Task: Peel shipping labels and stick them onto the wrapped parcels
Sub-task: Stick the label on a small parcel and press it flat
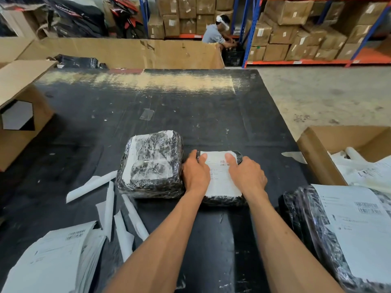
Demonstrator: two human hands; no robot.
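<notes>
Your left hand [195,171] and right hand [245,174] lie open, palms down, thumbs pressing a white shipping label [220,176] flat on a small black wrapped parcel [222,200] near the middle of the black table [190,106]. A larger unlabelled parcel [151,163] sits just left, touching it. Peeled backing strips [105,199] and a label stack [53,261] lie near left; a labelled parcel [338,229] near right.
</notes>
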